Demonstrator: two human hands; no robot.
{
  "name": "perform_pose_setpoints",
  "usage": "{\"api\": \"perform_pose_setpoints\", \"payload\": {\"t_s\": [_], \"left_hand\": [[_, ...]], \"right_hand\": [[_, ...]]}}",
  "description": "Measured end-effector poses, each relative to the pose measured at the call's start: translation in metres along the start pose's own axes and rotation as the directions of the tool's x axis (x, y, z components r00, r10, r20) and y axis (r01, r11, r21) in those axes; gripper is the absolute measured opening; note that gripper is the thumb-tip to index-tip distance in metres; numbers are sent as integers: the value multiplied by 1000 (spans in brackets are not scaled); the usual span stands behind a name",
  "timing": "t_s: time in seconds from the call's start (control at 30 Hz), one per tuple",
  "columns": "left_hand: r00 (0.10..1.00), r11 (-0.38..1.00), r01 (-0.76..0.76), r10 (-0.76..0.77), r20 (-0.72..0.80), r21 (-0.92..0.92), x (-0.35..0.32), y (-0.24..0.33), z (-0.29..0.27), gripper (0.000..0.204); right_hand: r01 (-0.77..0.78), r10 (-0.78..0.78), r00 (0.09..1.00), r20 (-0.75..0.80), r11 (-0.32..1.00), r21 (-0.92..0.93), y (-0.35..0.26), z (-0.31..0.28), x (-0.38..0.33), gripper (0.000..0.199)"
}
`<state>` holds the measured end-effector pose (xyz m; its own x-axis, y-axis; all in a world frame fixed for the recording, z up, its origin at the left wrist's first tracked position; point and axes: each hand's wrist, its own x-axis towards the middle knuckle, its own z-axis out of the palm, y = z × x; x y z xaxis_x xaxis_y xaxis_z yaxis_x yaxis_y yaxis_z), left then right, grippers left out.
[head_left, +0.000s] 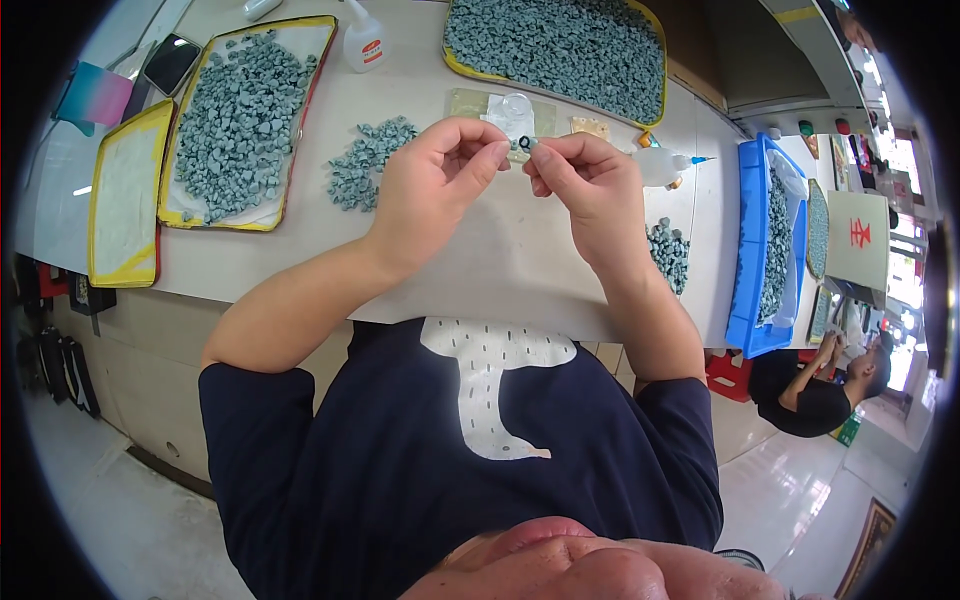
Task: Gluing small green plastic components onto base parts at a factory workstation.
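Both my hands are raised over the middle of the table, fingertips close together. My right hand (600, 190) pinches a small dark ring-shaped piece (526, 143) between thumb and forefinger. Beside it, the thumb and forefinger of my left hand (430, 185) press together; anything between them is too small to make out. Just beyond the fingertips lies a white sheet with a clear round patch (513, 110). A heap of small grey-green pieces (365, 170) is left of my left hand, and a smaller heap (668, 258) sits by my right forearm.
Trays of grey-green pieces stand at the left (245, 130) and far side (555, 45). A yellow-rimmed tray (128, 200), phone (172, 65), white glue bottle (364, 42), blue-tipped squeeze bottle (657, 166) and blue crate (745, 250) surround the work area. Another person (800, 395) sits at right.
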<state>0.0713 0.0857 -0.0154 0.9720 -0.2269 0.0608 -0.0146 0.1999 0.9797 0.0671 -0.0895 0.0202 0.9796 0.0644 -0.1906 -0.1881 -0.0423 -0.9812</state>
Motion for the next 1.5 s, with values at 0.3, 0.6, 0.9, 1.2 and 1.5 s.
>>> {"api": "perform_pose_setpoints", "payload": {"t_s": [0.3, 0.6, 0.9, 1.2, 1.5], "left_hand": [[989, 981, -125, 134, -54, 150, -1, -5, 3, 13], [915, 877, -360, 399, -61, 319, 6, -7, 13, 9], [894, 851, -426, 448, -3, 307, 7, -9, 24, 11], [817, 749, -557, 572, 72, 359, 11, -11, 37, 17], [799, 700, -578, 589, 119, 418, 14, -8, 45, 18]], "right_hand": [[336, -375, 926, -32, 863, -378, 12, 8, -3, 6], [587, -663, 749, 9, 657, -473, 17, 1, 0, 13], [663, -770, 637, 39, 521, -538, 12, -11, -2, 16], [669, -759, 651, 1, 573, -473, 14, -22, -8, 17], [622, -688, 726, 12, 648, -439, 8, -39, -13, 15]]}}
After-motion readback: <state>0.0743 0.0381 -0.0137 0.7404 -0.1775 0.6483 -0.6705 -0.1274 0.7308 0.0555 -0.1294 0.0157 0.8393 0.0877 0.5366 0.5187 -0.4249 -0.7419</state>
